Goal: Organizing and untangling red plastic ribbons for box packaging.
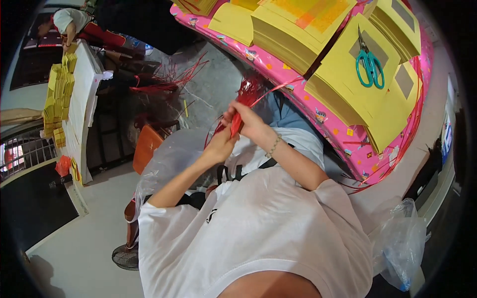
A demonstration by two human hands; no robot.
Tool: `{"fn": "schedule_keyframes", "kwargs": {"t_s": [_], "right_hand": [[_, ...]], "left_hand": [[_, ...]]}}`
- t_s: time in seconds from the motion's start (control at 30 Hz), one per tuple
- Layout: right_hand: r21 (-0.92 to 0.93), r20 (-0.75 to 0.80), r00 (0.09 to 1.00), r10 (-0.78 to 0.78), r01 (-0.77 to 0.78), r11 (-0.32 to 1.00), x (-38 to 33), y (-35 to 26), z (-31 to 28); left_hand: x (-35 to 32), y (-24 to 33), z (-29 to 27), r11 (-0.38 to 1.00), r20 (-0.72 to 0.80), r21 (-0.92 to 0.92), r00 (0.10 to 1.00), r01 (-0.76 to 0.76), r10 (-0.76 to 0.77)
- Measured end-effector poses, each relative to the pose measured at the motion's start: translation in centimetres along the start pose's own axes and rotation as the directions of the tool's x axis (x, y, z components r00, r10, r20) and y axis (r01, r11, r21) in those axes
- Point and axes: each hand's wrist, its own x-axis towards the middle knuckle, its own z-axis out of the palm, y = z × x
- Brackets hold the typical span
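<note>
In front of my lap, my left hand [222,146] is closed round the lower part of a bundle of red plastic string [237,125]. My right hand [247,120], with a beaded bracelet at the wrist, grips the same bundle just above it. A fan of loose red strands [250,88] spreads beyond my fingers, and one strand runs toward the table edge. Green-handled scissors [369,69] lie on a stack of yellow paper [343,74] to the right of my hands.
The table has a pink patterned cover [330,121] and more yellow stacks [293,37]. Red strings [166,82] lie at the left, near an orange-brown stool [147,149]. Clear plastic [174,151] drapes beside me. Another person [74,22] works at a white table [82,94].
</note>
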Motion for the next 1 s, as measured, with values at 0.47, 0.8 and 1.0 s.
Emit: {"fn": "schedule_keyframes", "kwargs": {"t_s": [0.47, 0.8, 1.0], "right_hand": [[0.076, 0.159, 0.984, -0.084, 0.073, 0.994, -3.5, -3.4, -0.8], [-0.260, 0.287, 0.953, 0.102, -0.025, 0.965, -10.0, 3.6, 0.6], [-0.347, 0.321, 0.943, 0.086, 0.032, 0.937, -11.5, 2.4, 1.1]], "left_hand": [[-8.1, -4.2, -0.5, 0.946, 0.539, -0.288, 0.841, 0.148, 0.033], [2.9, 1.7, -2.5, 0.249, 0.552, -0.834, 0.730, 0.493, 0.403], [5.2, 5.3, -3.6, 0.587, 0.537, -0.773, 0.739, 0.239, 0.407]]}}
